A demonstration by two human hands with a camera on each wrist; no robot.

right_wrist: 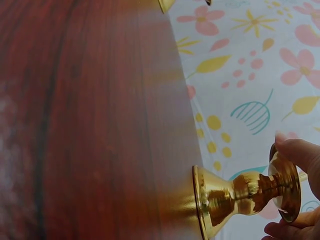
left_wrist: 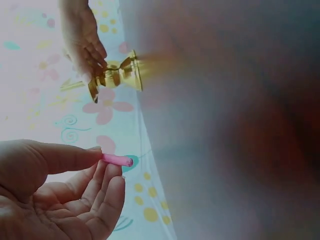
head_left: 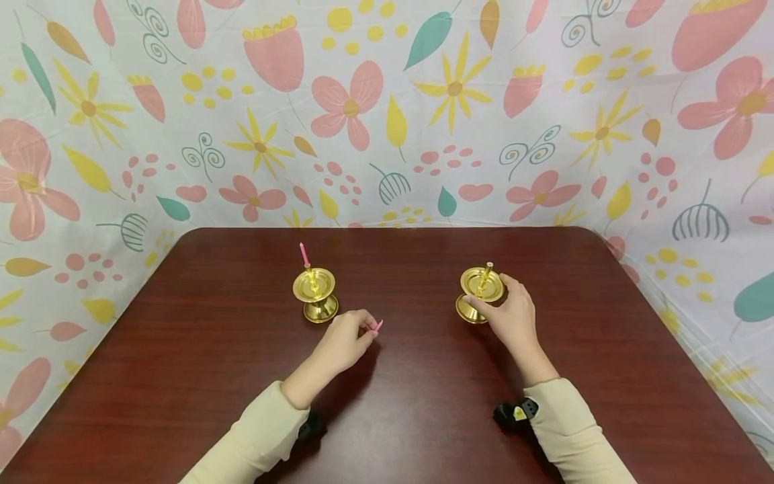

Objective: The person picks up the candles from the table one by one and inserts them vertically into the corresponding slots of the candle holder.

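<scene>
I work indoors at what appears to be a staged filming set, my dark, wood-grained table (head_left: 417, 390) walled at the back and both sides by creased white cloth (head_left: 387, 121) printed with pink, yellow and teal flowers and leaves. Black devices (head_left: 505, 415) at my cuffs (head_left: 559, 402) suggest recording; whether home or studio lies behind the cloth, I cannot tell.

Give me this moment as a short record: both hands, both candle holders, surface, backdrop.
left hand: pinches pink candle
right hand: holds right holder by its dish
left holder: gold-coloured, upright, standing candle in its socket
right holder: gold-coloured, upright, no candle in its socket
surface: dark reddish-brown table
backdrop: flower-patterned cloth
</scene>
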